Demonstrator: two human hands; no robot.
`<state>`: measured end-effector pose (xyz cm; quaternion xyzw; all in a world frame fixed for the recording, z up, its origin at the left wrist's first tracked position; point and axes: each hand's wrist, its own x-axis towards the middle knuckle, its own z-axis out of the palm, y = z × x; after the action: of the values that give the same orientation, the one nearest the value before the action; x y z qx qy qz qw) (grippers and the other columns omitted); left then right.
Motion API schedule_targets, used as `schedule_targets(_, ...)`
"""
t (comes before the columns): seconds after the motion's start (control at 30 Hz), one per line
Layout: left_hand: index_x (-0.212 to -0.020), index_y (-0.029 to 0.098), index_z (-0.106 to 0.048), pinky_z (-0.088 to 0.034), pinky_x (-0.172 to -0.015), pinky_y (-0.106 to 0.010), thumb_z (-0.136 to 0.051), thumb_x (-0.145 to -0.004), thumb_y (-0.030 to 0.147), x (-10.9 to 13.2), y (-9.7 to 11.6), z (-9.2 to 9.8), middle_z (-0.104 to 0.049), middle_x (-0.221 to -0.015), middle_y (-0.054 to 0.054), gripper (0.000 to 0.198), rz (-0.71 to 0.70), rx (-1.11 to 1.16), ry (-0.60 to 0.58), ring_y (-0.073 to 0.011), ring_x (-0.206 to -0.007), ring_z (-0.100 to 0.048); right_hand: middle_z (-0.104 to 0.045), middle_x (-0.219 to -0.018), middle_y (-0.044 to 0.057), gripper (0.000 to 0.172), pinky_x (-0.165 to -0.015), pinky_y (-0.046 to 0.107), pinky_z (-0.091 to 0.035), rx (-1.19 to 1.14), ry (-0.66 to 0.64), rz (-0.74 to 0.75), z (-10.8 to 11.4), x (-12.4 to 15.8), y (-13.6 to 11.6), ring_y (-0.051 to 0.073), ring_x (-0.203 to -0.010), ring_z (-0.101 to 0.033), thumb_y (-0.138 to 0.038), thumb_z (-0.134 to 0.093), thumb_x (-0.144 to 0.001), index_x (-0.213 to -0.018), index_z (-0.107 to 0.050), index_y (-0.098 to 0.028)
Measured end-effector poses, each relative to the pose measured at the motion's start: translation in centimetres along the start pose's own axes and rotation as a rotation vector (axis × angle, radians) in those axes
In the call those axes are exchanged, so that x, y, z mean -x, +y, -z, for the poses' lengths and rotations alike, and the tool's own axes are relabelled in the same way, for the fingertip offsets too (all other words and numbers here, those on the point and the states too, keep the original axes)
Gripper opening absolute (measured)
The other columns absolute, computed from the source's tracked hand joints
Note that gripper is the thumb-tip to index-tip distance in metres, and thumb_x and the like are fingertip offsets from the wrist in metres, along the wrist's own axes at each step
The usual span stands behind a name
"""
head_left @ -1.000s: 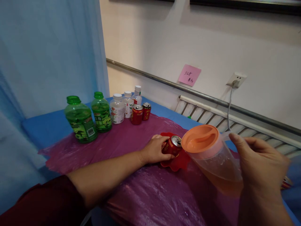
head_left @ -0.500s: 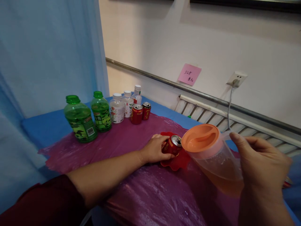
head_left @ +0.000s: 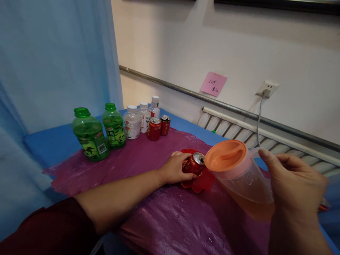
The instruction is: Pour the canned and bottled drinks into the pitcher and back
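My left hand is wrapped round a red drink can, whose silver top with its opened tab faces up and leans a little to the right. Under the can lies a red scalloped mat or dish; which of the two I cannot tell. My right hand grips the handle of a clear plastic pitcher with an orange lid. The pitcher tilts left, its lid edge close beside the can's top. Amber liquid fills its lower part. No stream of liquid can be made out.
Two green bottles stand at the left, then several clear white-capped bottles and two more red cans at the back. Purple plastic sheeting covers much of the blue table. A radiator runs along the wall.
Almost nothing differs. The liquid's surface in the tilted pitcher looks slightly shifted, while both hands and the can keep their places.
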<state>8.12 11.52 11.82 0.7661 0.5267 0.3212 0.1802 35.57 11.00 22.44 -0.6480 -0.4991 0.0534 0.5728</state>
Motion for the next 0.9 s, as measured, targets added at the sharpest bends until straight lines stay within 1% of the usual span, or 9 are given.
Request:
schedule_targets(0.2,-0.13,0.03,-0.064,-0.041,-0.103,-0.046,-0.082,-0.066,0.054,0.02,0.03,0.07,-0.071,-0.123,-0.006,0.071,0.001,0.005,-0.005,-0.0335,-0.113,-0.061,-0.057,-0.058,-0.003,0.039,-0.051,0.029,-0.032,-0.013,-0.016,0.013,0.05,-0.06,0.18,0.015,-0.056,-0.045,-0.059,-0.08,-0.07,-0.074,-0.073,-0.021)
schedule_targets(0.4,-0.13,0.03,-0.064,-0.04,-0.103,-0.047,-0.082,-0.066,0.056,0.04,-0.04,0.07,-0.071,-0.123,-0.006,0.071,0.004,0.013,-0.007,-0.0345,-0.114,-0.061,-0.056,-0.058,-0.003,0.037,-0.052,0.03,-0.032,0.027,-0.017,0.013,0.26,-0.12,0.07,0.015,-0.057,-0.045,-0.059,-0.08,-0.07,-0.074,-0.074,-0.022)
schedule_targets(0.63,-0.131,0.031,-0.063,-0.041,-0.103,-0.047,-0.084,-0.064,0.053,0.06,-0.15,-0.01,-0.071,-0.124,-0.006,0.073,0.012,0.032,0.003,-0.0342,-0.115,-0.061,-0.058,-0.059,-0.002,0.041,-0.048,0.03,-0.029,0.003,-0.012,0.031,0.24,-0.03,0.09,0.014,-0.053,-0.043,-0.062,-0.079,-0.07,-0.075,-0.074,-0.021)
schedule_targets(0.77,-0.131,0.031,-0.063,-0.041,-0.103,-0.047,-0.084,-0.065,0.053,0.11,-0.11,0.01,-0.071,-0.124,-0.006,0.073,0.013,0.022,-0.002,-0.0342,-0.115,-0.061,-0.058,-0.06,-0.003,0.042,-0.051,0.029,-0.032,-0.007,-0.019,0.031,0.1,-0.01,0.24,0.014,-0.057,-0.047,-0.062,-0.08,-0.07,-0.075,-0.074,-0.021)
schedule_targets(0.9,-0.131,0.03,-0.063,-0.04,-0.104,-0.046,-0.083,-0.065,0.055,0.1,-0.13,-0.02,-0.07,-0.124,-0.006,0.073,0.014,0.015,-0.005,-0.034,-0.116,-0.06,-0.056,-0.058,-0.005,0.041,-0.052,0.029,-0.031,-0.015,-0.008,0.003,-0.08,-0.01,0.32,0.013,-0.056,-0.045,-0.062,-0.081,-0.068,-0.075,-0.074,-0.022)
